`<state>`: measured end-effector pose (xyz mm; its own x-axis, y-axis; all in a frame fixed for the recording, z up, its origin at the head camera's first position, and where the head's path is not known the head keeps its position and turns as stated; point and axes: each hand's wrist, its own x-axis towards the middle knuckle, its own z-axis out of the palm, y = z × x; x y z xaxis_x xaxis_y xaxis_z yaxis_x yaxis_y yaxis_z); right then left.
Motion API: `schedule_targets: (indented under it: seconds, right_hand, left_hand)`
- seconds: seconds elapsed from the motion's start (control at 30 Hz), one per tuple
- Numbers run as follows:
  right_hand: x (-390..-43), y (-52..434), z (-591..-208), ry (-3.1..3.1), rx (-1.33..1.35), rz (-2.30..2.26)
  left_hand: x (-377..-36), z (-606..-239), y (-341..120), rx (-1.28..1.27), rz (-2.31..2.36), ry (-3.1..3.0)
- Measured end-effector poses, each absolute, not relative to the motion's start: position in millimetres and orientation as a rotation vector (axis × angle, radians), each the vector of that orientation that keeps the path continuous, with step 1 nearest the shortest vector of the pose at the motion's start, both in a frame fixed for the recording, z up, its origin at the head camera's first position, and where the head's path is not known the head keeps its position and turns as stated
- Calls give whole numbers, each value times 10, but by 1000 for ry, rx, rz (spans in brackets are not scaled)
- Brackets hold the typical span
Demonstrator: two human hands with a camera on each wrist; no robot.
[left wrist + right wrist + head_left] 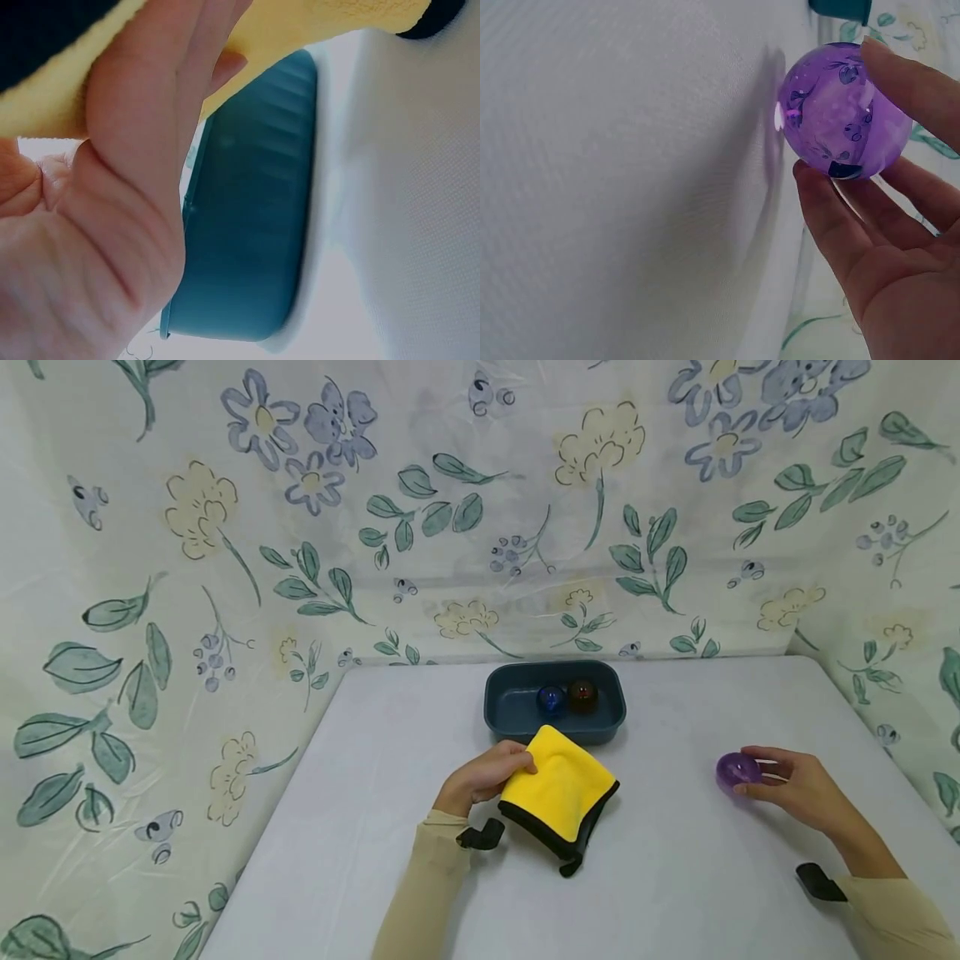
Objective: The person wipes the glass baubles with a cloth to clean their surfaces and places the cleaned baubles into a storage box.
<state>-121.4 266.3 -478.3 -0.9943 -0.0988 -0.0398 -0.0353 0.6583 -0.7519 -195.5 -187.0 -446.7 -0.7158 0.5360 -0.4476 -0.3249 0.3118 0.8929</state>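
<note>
My left hand [491, 772] pinches a yellow cloth [558, 785] with black edging by its left side, in front of the tray. The cloth hangs from the thumb and fingers, its black corner pointing down toward me. Over on the right, my right hand [798, 785] holds a clear purple ball [738, 772] between thumb and fingertips. In the right wrist view the purple ball [840, 112] is close over the white surface, its shadow beside it. Inside the dark teal tray [510, 731] lie a blue ball [551, 699] and a dark amber ball [582, 696].
The tray stands at the back middle of the white table [675, 860]. Behind it hangs a flower-printed curtain [480, 568], which also runs down the left and right sides. The left wrist view shows the tray's outer wall [247, 210] close beyond the left hand.
</note>
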Motion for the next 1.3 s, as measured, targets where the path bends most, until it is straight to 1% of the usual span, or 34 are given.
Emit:
schedule_targets:
  seconds: [0.43,0.57,0.73,1.3]
  right_hand:
    - [-1178,2636,-4748,2828,-71,-1242]
    - [-1172,2626,-4751,2836,-92,-1251]
    - [-1182,2502,-4760,2810,-146,-1307]
    - [-1267,1893,-4285,2766,-249,-1413]
  left_hand:
    - [-1985,-4473,-1837,197,1504,1838]
    - [-1993,-4450,-1815,206,1505,1834]
    - [-1972,-4437,-1849,197,1492,1834]
    - [-1936,-4400,-1929,240,1499,1820]
